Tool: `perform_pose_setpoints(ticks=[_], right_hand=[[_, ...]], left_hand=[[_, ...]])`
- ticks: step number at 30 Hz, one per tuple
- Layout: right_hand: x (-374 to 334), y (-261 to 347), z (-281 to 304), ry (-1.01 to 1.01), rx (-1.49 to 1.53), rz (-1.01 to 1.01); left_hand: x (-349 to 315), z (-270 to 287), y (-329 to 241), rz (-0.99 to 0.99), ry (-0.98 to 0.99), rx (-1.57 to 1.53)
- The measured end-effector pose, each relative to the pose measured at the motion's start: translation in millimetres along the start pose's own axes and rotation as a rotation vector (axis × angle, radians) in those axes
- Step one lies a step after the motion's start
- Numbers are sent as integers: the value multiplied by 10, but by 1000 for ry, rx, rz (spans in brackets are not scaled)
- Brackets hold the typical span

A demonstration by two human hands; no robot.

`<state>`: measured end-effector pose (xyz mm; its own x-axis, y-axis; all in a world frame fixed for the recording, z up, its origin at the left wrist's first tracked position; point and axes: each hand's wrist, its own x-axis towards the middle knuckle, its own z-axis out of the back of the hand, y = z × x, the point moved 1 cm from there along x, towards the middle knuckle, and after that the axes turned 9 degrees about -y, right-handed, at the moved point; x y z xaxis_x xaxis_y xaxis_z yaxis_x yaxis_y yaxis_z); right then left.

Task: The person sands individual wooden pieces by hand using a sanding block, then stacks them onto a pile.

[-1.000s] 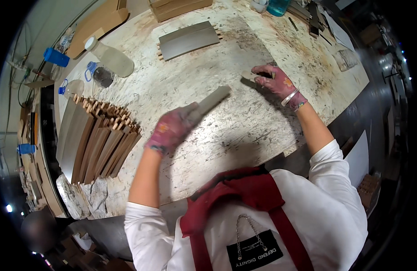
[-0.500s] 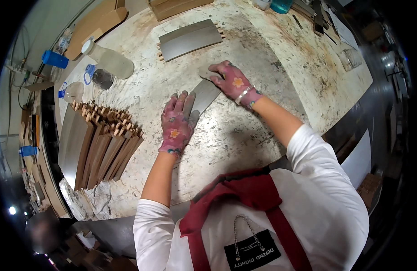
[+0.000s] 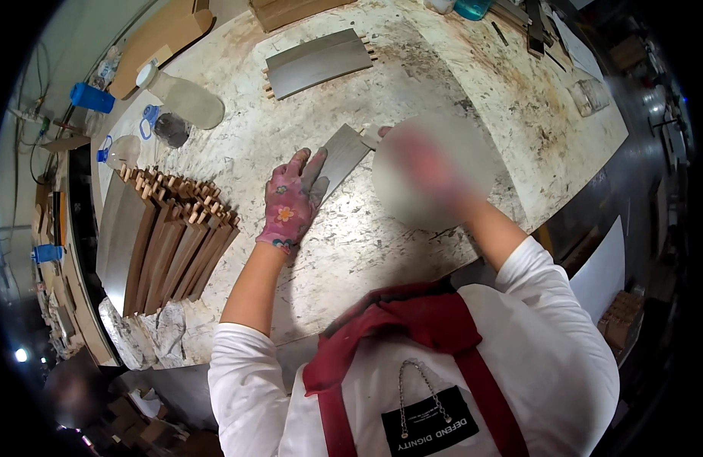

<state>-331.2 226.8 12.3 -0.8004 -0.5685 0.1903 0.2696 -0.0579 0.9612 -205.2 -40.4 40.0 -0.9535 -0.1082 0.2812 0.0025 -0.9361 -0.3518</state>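
A narrow grey wooden panel [image 3: 347, 154] lies slantwise on the worktable in front of me. My left hand [image 3: 290, 199], in a pink flowered glove with grey fingertips, rests on the panel's left part, fingers stretched and a little apart. My right hand [image 3: 427, 164] is just right of the panel's far end; a blur covers it and hides most of its fingers. A small pale piece [image 3: 370, 138] shows between that hand and the panel's end; its kind is unclear. Farther off lies a wider grey panel [image 3: 319, 64] with wooden dowels at both ends.
On the left stands a row of curved brown-edged panels [image 3: 168, 247] with dowels on top. Behind them are a large cloudy bottle [image 3: 185, 100], a small dark-filled jug [image 3: 171, 130] and a blue-capped jug [image 3: 124, 152]. Cardboard [image 3: 165, 42] lies far left; wood strips [image 3: 535, 30] lie far right.
My right hand has moved right and nearer to me, off the panel's far end. My left hand has shifted slightly left, leaving more of the panel uncovered.
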Motion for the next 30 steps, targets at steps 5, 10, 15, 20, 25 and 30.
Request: perform_pose_setpoints(ticks=[5,10,15,20,25,30], right_hand=[[-76,-174,174,162,-789,530],[-28,650,-807,413,-550,314],[95,657,-1509,718,-578,31],[178,702,-864,585,-672,116],[153,-217,187,9,-703,188],[356,326,326,-46,-825,433]], left_hand=[[94,33,181,-12,78,-124],[102,-67,435,-169,77,-47],[156,-78,447,-252,98,80],[100,-301,594,5,138,-417],[142,-154,417,-200,57,37],[-35,-196,-153,-2,12,86]])
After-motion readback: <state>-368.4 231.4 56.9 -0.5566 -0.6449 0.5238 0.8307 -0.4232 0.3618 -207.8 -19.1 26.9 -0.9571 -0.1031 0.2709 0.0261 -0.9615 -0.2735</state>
